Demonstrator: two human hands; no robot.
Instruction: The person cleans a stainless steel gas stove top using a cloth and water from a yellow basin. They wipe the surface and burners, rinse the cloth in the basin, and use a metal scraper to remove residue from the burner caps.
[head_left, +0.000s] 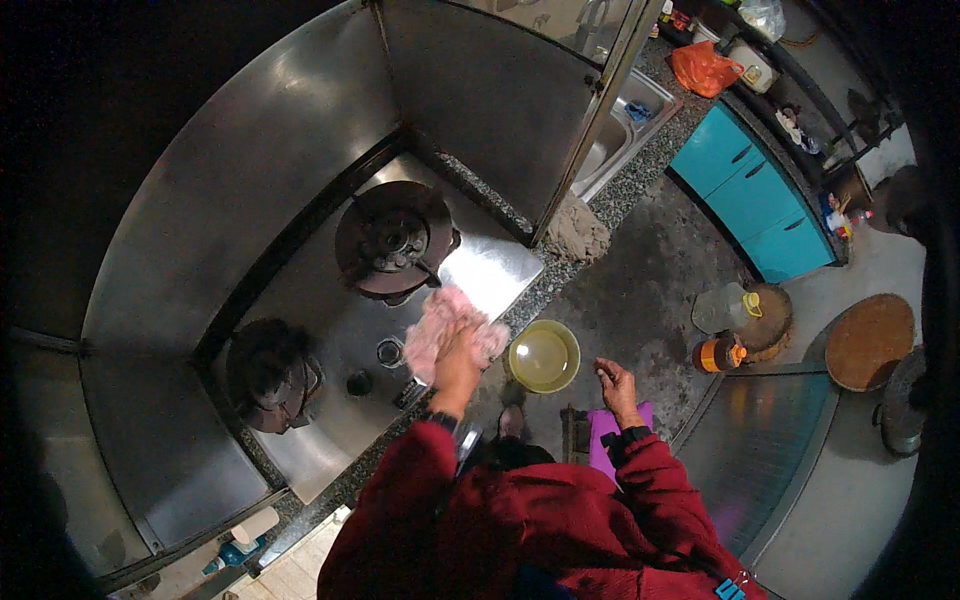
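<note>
My left hand (457, 369) presses a crumpled pink cloth (425, 334) onto the front edge of a steel gas cooktop (322, 450). The cloth lies just below the right burner (395, 240), beside a round control knob (390, 351). A second, blackened burner (271, 375) is at the left. My right hand (617, 386) hangs in the air with its fingers loosely curled and nothing seen in them. Between my hands, below the counter, stands a yellow-green basin (545, 356) holding liquid. A purple thing (600, 442) is under my right wrist.
Steel panels (300, 135) wall in the cooktop. A grey-brown rag (577, 231) lies on the granite counter near the sink (600, 154). Turquoise cabinets (739, 187), a clear plastic jug (716, 309), an orange-capped bottle (712, 355) and a round woven tray (870, 341) are at the right.
</note>
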